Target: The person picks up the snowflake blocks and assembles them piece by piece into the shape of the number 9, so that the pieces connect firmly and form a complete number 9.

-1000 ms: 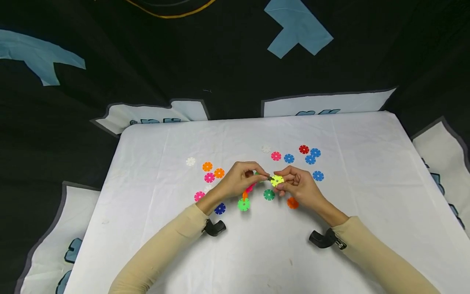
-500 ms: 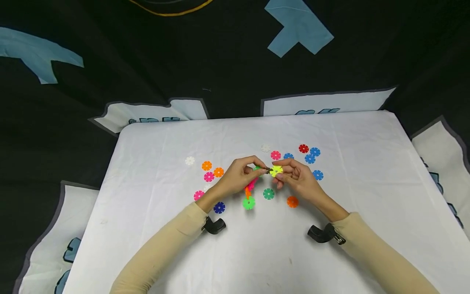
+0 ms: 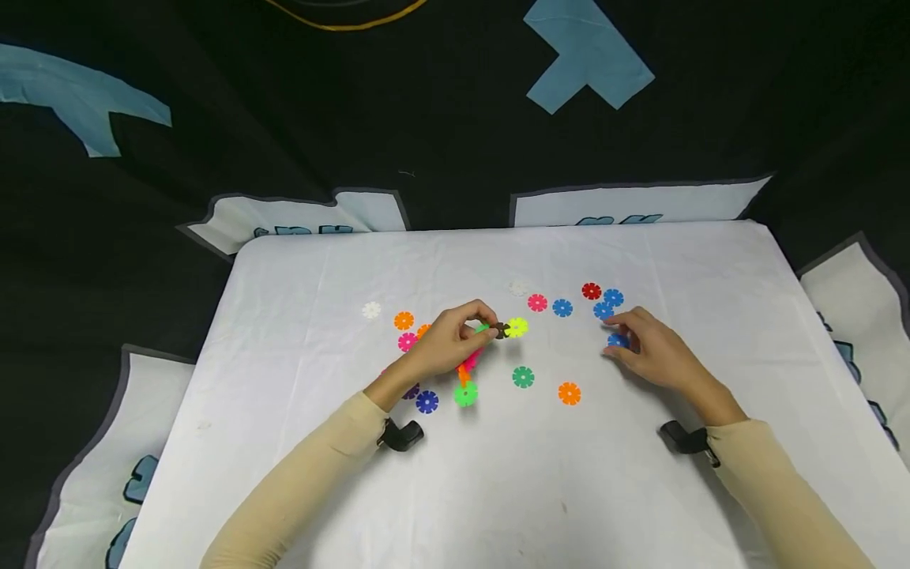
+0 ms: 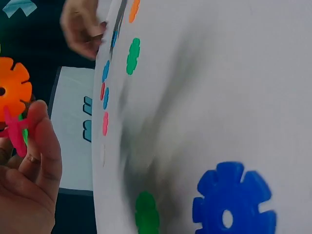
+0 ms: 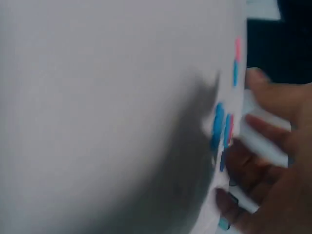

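In the head view, my left hand (image 3: 448, 341) pinches a chain of linked notched plastic discs above the table. The chain shows a yellow disc (image 3: 517, 327) at one end, a dark brown disc (image 3: 502, 331) beside it, then pink and orange discs (image 3: 464, 376), and a bright green disc (image 3: 465, 393) at the lower end. Part of it is hidden by my fingers; the left wrist view shows its orange disc (image 4: 15, 80) close up. My right hand (image 3: 657, 354) hovers with thumb and fingers spread over a blue disc (image 3: 617, 341), which shows between them.
Loose discs lie on the white-covered table (image 3: 554, 482): a red disc (image 3: 592, 291) and blue ones at the back right, a green disc (image 3: 523, 377) and an orange disc (image 3: 569, 393) in the middle, several others around my left forearm. A black curtain (image 3: 455, 118) stands behind the table.
My right hand has let go of the yellow disc and moved right to the blue disc. The yellow disc stays joined to the chain, which my left hand has shifted slightly left.
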